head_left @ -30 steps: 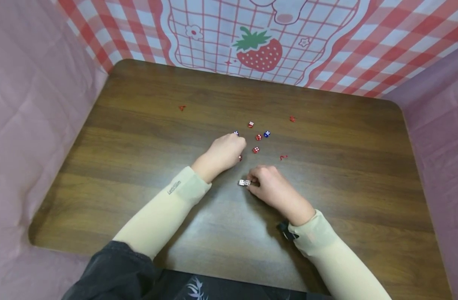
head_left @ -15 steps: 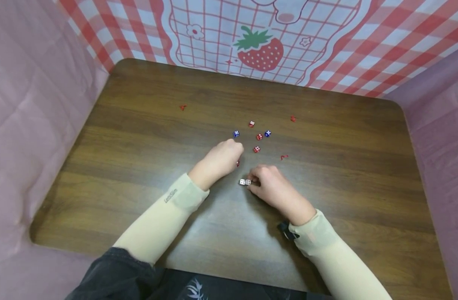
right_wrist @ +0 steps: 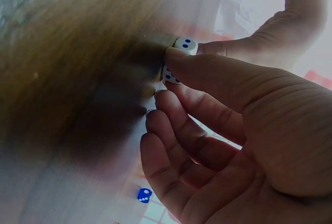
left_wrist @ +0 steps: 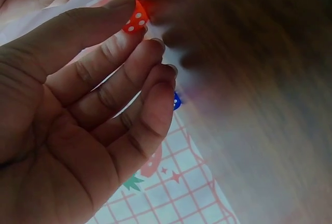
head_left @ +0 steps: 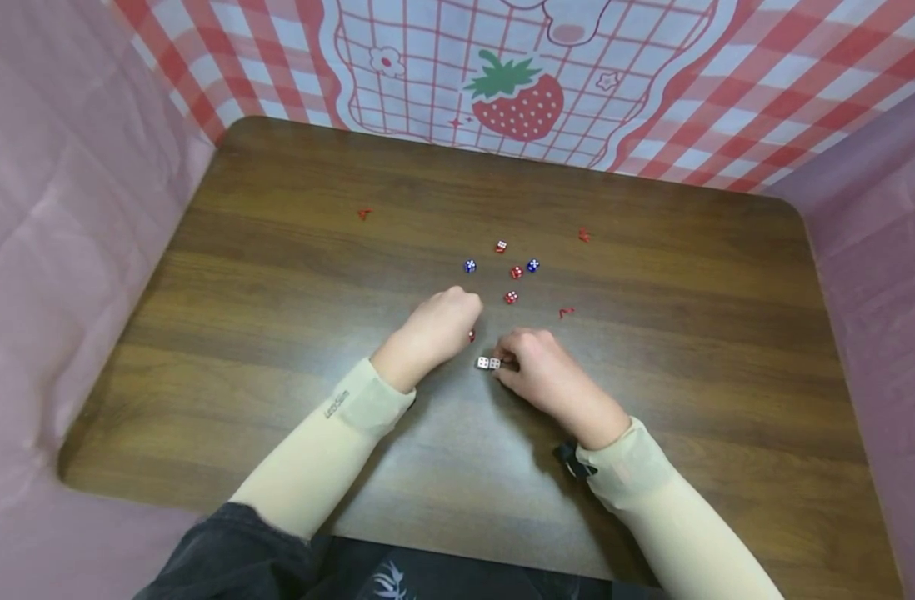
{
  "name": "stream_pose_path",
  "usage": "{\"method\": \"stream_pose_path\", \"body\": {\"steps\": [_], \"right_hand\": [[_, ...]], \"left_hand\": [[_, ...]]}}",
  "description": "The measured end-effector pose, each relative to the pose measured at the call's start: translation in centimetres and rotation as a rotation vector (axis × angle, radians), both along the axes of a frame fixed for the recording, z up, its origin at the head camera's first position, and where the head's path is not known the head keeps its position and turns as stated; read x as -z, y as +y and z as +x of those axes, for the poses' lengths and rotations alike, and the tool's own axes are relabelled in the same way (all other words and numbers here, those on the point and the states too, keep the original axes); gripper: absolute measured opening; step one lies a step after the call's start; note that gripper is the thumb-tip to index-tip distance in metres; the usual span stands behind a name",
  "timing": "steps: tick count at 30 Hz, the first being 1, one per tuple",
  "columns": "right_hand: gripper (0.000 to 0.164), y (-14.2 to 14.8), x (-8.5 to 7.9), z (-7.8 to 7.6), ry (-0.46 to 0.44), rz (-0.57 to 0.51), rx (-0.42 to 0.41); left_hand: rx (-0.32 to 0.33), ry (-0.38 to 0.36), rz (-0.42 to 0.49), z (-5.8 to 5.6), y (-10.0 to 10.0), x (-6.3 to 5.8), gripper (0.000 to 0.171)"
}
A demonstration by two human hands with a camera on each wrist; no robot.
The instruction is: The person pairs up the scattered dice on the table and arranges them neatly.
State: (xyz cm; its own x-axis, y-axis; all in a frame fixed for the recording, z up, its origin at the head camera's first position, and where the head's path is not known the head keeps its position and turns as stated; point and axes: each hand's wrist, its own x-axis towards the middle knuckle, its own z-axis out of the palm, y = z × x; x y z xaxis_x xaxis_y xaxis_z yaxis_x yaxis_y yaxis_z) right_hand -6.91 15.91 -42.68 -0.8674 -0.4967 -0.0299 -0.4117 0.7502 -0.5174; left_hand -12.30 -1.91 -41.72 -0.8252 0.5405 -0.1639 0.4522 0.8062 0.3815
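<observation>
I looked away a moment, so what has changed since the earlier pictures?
The left hand drew back and slightly leftward, bringing its pinched red die closer to the two white dice. A blue die it had partly hidden now shows fully. Nothing was visibly newly gripped or let go. The right hand stayed at the white dice, and the loose red dice lie as before.

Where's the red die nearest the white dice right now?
In the head view, the red die is just right of center, pinched in the left hand, up-left of the white dice at the right hand.
</observation>
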Motion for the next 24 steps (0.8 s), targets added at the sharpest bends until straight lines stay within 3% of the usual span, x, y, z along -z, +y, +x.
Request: {"method": "stream_pose_path", "body": {"steps": [19,24], "right_hand": [[0.013,0.10,0.19,0.02,0.007,-0.023,-0.005],[0.020,0.52,0.14,-0.06,0.014,-0.039,-0.020]], "left_hand": [[-0.007,-0.013,0.000,-0.26,-0.20,-0.04,0.008],[-0.010,-0.011,-0.006,-0.24,-0.19,-0.08,0.007]]}}
